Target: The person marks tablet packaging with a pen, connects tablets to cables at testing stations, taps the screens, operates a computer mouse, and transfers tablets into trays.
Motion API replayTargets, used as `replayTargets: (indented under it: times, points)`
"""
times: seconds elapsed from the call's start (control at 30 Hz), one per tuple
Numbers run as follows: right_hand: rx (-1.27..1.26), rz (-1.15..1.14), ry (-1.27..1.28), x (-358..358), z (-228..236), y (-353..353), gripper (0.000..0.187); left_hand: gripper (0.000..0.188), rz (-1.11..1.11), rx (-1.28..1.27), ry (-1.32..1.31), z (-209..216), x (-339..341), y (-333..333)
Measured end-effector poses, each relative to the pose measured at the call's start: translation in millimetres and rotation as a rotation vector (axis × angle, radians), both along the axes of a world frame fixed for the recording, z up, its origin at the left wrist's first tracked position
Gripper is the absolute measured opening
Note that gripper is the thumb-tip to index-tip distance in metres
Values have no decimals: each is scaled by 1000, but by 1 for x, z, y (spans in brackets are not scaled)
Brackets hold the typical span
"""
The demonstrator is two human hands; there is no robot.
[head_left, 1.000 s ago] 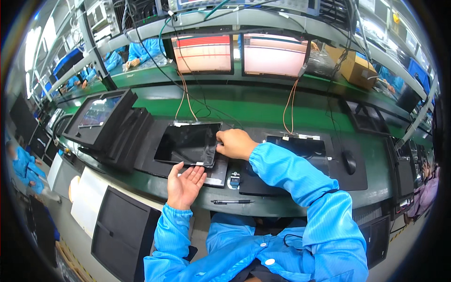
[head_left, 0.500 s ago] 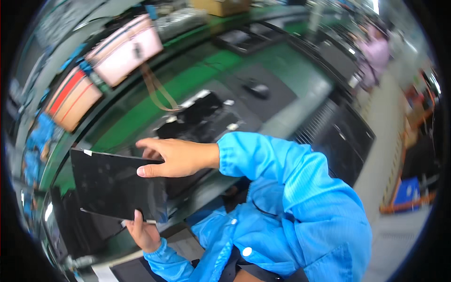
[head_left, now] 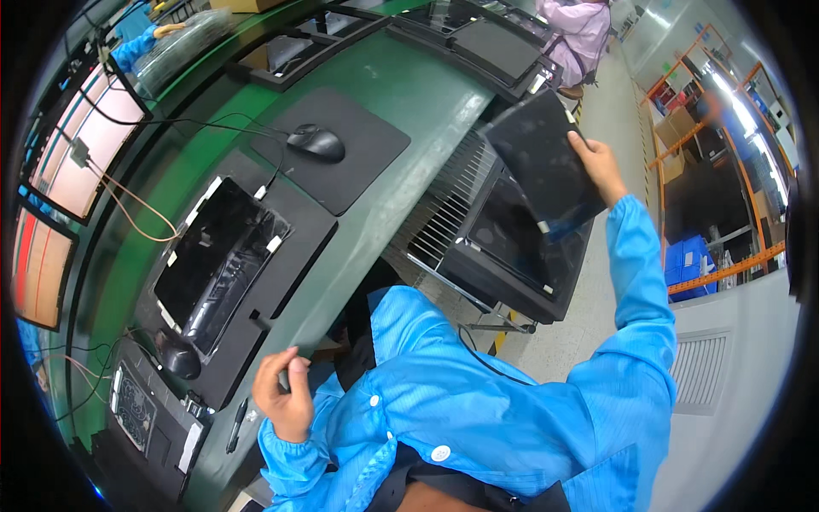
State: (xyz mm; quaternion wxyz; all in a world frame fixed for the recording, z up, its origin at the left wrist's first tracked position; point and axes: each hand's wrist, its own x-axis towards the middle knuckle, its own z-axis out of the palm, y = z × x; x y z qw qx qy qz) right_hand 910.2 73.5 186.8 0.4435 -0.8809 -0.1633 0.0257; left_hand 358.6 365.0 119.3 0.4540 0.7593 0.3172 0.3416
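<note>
My right hand [head_left: 600,168] is closed on the edge of a thin black display panel [head_left: 542,154] with small white tabs. The panel is tilted above a black foam tray [head_left: 512,299], in which another dark panel [head_left: 509,235] lies. I cannot tell whether the two panels touch. My left hand [head_left: 286,394] hovers by the bench's near edge, empty, with fingers loosely bent and the thumb apart. Close to it, another black panel [head_left: 226,252] with white tabs and a wrinkled clear film rests on a black foam pad [head_left: 294,277].
The green bench [head_left: 384,183] carries a mouse [head_left: 316,142] on a black mat, a second mouse [head_left: 177,353], a pen [head_left: 236,427] and cables. Two lit monitors stand at left. A wire-rack cart [head_left: 452,205] bears the tray. A person in pink [head_left: 576,38] sits beyond.
The display panel has gone from my left hand at the left to my right hand at the far right, over the tray. My left hand has let go. The view has turned rightward.
</note>
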Motion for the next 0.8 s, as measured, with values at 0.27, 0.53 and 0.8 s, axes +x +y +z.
replayTargets:
  times: [0.27, 0.53, 0.8]
  points:
    - [-371, 141, -209, 126, -55, -70, 68, 7, 67, 226, 127, -11, 27, 4]
    - [-762, 238, -599, 87, -51, 36, 48, 13, 115, 400, 211, -8, 25, 3]
    - [36, 879, -792, -46, -15, 359, 38, 24, 39, 248, 229, -9, 26, 8]
